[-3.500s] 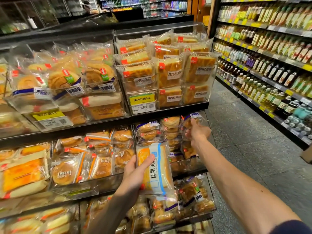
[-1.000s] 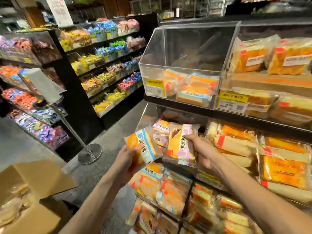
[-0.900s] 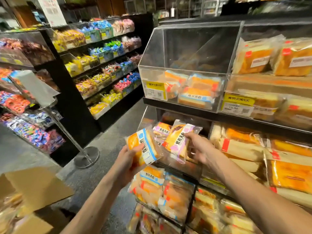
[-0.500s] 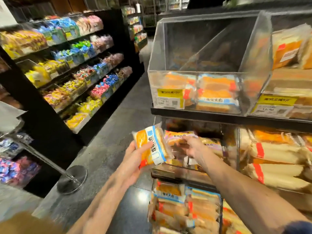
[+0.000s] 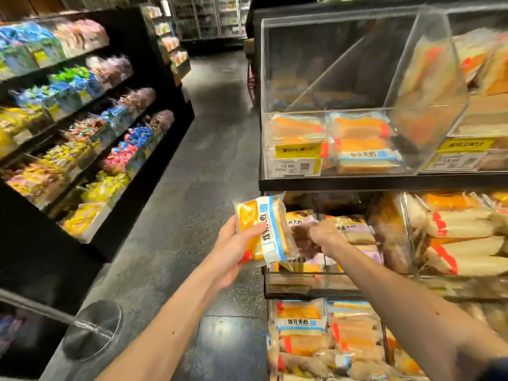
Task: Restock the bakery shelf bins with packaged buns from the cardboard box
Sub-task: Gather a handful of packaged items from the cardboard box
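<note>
View down a shop aisle from a person's head, both bare forearms reaching forward from the bottom of the frame. At centre, the left hand [image 5: 232, 250] holds a wrapped bun [image 5: 262, 229], thumb across its front and fingers behind. The bun has an orange crust and a white and blue label. Its long axis stands nearly upright, the top leaning a little towards the left of the frame.

Just right of it, the right hand [image 5: 320, 237] reaches into the middle bin [image 5: 302, 279], knuckles up, over the purple-labelled packs [image 5: 354, 229]. That hand is blurred. Its fingers look curled, but I cannot tell whether they grip a pack or only press on one.

Above and to the right of the held bun is the top bin [image 5: 330, 64], clear-walled and mostly hollow. A few blue-labelled packs [image 5: 365, 155] lie flat at its front, behind a yellow price tag [image 5: 298, 158]. Their label looks the same as the held bun's. More of that kind fill the bottom bin [image 5: 302, 323] at the lower right.

The left hand is the nearer one to the top bin's opening. The bun would probably have to go up and right, and turn from upright to flat to match the stack.

Sweets shelves [image 5: 82, 127] fill the left of the frame. The cardboard box is not in view.
</note>
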A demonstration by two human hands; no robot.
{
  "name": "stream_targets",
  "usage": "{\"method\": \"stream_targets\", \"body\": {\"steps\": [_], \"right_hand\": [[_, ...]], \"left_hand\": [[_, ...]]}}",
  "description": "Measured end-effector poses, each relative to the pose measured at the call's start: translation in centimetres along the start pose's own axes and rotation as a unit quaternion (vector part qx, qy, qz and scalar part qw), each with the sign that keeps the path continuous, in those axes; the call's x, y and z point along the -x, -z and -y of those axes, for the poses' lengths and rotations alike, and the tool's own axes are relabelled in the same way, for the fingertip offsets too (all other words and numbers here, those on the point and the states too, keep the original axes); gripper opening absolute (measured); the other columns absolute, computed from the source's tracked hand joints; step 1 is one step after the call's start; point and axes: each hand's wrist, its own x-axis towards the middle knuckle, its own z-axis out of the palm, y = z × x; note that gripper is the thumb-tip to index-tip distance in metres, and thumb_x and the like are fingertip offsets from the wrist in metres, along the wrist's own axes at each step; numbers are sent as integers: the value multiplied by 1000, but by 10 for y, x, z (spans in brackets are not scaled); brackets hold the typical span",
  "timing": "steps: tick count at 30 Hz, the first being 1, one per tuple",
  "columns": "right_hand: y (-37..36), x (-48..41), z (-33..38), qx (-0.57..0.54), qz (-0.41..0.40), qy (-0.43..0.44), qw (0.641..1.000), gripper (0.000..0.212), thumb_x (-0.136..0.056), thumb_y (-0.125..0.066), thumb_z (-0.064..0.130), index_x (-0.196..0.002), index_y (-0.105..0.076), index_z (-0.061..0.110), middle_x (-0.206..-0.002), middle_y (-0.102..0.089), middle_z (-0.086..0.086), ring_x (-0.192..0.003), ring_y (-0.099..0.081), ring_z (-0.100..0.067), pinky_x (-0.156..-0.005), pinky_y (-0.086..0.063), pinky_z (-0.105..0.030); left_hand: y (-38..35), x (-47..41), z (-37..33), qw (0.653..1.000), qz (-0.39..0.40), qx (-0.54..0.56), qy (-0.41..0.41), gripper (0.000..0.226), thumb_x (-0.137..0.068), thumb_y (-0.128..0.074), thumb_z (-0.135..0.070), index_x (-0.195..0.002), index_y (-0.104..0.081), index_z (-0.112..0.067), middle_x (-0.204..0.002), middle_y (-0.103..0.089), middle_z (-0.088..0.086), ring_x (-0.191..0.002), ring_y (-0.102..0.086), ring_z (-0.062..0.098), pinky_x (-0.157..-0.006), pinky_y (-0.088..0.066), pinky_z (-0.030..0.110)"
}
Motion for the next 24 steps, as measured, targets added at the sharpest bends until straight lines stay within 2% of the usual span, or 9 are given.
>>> {"method": "stream_targets", "body": {"steps": [4, 8, 11, 14, 16, 17, 19, 21, 24], "right_hand": [[18, 44, 14, 143, -27, 67, 987, 44, -89, -73, 29, -105, -45, 0, -69, -66, -13, -42, -52, -14, -34, -35, -23], [50, 107, 40, 196, 114, 100, 969, 23, -101, -55, 31, -106, -60, 9, -66, -71, -10, -46, -58, -13, -44, -46, -23], [73, 152, 65, 71, 163, 159, 971, 48, -103, -40, 46, -97, -69, 7, -80, -73, -18, -61, -69, -23, -58, -53, -33], [95, 187, 93, -55, 231, 207, 949, 83, -78, -37, 79, -121, -67, 14, -112, -72, -17, -101, -70, -35, -82, -56, -43], [112, 208, 109, -78, 285, 244, 924, 82, -72, -50, 73, -119, -67, 8, -110, -73, -13, -101, -70, -30, -87, -56, -41], [121, 216, 116, -57, 282, 278, 916, 65, -76, -57, 59, -110, -69, 6, -99, -76, -8, -90, -72, -22, -81, -57, -33], [135, 226, 133, 5, 231, 352, 907, 39, -78, -66, 33, -104, -67, 4, -88, -75, -5, -77, -71, -15, -69, -58, -25], [145, 230, 150, 27, 171, 397, 902, 30, -79, -70, 27, -102, -67, 7, -88, -74, -7, -75, -70, -16, -64, -59, -29], [157, 231, 176, -38, 102, 422, 900, 8, -91, -65, 18, -87, -63, 11, -77, -71, -5, -63, -68, -12, -54, -57, -27]], "left_hand": [[2, -2, -11, 999, 27, -35, -13, 37, -92, -69, -19, -126, -55, -18, -110, -75, 5, -94, -74, 21, -61, -58, 33], [-3, 4, -27, 987, 92, -93, -89, 36, -89, -70, -9, -122, -55, -13, -115, -73, 8, -95, -72, 19, -70, -60, 30], [-11, 15, -51, 950, 181, -181, -179, 42, -82, -74, -5, -119, -56, -12, -107, -74, -2, -94, -70, 11, -77, -57, 26], [-24, 23, -82, 907, 248, -245, -238, 50, -80, -78, -8, -123, -54, -8, -111, -71, 0, -98, -65, 10, -85, -56, 29], [-35, 27, -105, 881, 265, -281, -272, 53, -80, -79, -10, -126, -54, -5, -118, -70, 7, -102, -64, 13, -92, -55, 33], [-41, 29, -117, 865, 263, -307, -298, 56, -79, -80, -13, -128, -54, -5, -120, -69, 9, -104, -63, 13, -94, -54, 34], [-54, 34, -142, 821, 233, -373, -364, 61, -78, -82, -26, -129, -53, -11, -114, -70, 0, -101, -64, 6, -91, -53, 31], [-64, 38, -163, 774, 157, -441, -426, 63, -77, -81, -41, -129, -51, -22, -108, -68, -10, -97, -64, 2, -88, -53, 32], [-75, 41, -182, 686, -73, -492, -531, 66, -80, -76, -48, -135, -45, -29, -120, -55, -6, -107, -55, 12, -95, -48, 37]]}}
